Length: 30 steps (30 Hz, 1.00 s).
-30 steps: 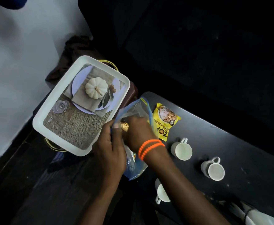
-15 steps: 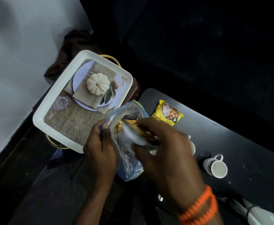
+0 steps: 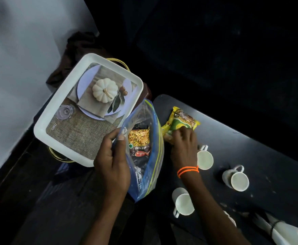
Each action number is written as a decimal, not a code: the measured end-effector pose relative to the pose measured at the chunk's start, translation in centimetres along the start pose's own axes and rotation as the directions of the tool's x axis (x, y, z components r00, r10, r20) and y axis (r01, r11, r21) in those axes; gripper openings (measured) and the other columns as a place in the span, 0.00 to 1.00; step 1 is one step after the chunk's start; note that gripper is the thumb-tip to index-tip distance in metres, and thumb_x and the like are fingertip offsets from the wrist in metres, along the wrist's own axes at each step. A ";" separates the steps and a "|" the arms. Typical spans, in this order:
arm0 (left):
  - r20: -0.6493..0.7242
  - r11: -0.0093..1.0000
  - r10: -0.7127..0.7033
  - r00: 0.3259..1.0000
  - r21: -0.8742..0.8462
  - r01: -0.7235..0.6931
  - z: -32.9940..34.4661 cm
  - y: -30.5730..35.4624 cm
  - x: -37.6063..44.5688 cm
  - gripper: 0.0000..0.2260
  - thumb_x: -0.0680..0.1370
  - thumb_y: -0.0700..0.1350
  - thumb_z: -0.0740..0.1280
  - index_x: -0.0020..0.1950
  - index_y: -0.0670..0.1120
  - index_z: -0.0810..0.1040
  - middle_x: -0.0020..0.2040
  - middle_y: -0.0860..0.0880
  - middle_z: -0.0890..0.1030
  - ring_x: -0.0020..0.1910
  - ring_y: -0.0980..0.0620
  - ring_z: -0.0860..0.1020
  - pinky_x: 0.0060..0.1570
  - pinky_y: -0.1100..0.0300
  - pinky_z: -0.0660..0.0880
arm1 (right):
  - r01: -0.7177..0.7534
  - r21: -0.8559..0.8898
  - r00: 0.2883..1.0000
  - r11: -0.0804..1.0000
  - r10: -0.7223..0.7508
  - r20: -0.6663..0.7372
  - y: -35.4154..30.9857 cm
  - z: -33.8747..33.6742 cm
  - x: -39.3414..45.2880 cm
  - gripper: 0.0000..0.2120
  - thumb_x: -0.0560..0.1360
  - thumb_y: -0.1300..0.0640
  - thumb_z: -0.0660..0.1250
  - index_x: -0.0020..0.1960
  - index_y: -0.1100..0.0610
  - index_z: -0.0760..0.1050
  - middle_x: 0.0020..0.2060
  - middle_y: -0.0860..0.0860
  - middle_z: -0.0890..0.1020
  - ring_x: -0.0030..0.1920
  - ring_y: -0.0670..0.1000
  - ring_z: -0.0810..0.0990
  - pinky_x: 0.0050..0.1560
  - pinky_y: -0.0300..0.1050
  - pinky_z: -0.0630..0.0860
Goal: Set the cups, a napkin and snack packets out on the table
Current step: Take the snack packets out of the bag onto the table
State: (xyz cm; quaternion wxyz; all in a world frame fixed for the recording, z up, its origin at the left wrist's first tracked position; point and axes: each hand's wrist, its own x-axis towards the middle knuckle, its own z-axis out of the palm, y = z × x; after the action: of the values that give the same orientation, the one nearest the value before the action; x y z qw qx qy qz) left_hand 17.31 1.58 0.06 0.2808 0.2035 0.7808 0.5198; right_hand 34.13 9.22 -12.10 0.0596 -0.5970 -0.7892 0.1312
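My left hand (image 3: 112, 156) grips the rim of a clear zip bag (image 3: 147, 117) with blue edges and holds its mouth apart. Inside the bag lies a dark "Mixture" snack packet (image 3: 139, 143). My right hand (image 3: 183, 145), with orange threads on the wrist, holds the near end of a green and yellow snack packet (image 3: 179, 122). That packet lies over a yellow packet (image 3: 167, 125) on the dark table (image 3: 259, 142). Three white cups stand on the table: one (image 3: 205, 160) beside my right wrist, one (image 3: 237, 179) further right, one (image 3: 183, 204) nearest me.
A white tray (image 3: 56, 112) with a pumpkin picture rests on a gold-rimmed stand left of the table. A brown cloth (image 3: 77, 48) lies behind it by the white wall. A white bundle tied with a black band (image 3: 286, 233) sits at the table's near right.
My right hand has drawn a green and yellow packet out of the bag and carried it right, down onto the yellow packet on the table. My left hand still holds the bag.
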 end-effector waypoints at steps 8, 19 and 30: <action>0.035 1.000 0.012 0.999 -0.028 -0.011 0.4 0.7 0.0 0.09 0.84 0.41 0.66 0.55 0.55 0.81 0.45 0.64 0.85 0.47 0.70 0.81 0.47 0.76 0.73 | -0.175 0.422 0.938 0.890 0.281 -0.205 -3.3 -5.9 -0.3 0.10 0.70 0.68 0.75 0.50 0.64 0.81 0.52 0.61 0.80 0.56 0.61 0.77 0.56 0.52 0.75; 0.019 0.998 0.067 0.998 0.006 -0.068 0.8 0.9 -0.8 0.11 0.84 0.36 0.64 0.56 0.51 0.81 0.54 0.51 0.84 0.53 0.70 0.79 0.55 0.74 0.71 | 0.091 0.141 0.742 0.986 -0.162 0.650 -13.6 -5.7 5.8 0.18 0.83 0.58 0.61 0.71 0.60 0.73 0.70 0.62 0.75 0.73 0.62 0.72 0.73 0.52 0.66; -0.017 0.997 0.011 1.000 0.076 -0.009 -0.1 -1.5 0.6 0.11 0.82 0.47 0.63 0.56 0.45 0.83 0.47 0.56 0.85 0.46 0.65 0.80 0.50 0.69 0.74 | 0.105 0.033 0.811 0.994 -0.104 0.576 -13.9 -5.9 3.7 0.21 0.83 0.59 0.58 0.75 0.62 0.67 0.72 0.64 0.73 0.74 0.64 0.68 0.76 0.57 0.61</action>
State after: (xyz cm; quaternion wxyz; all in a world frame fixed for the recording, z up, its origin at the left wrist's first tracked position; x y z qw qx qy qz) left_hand 16.76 1.29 -1.38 0.2634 0.2134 0.8013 0.4929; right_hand 21.71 10.07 -2.85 -0.1750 -0.4850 -0.8018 0.3020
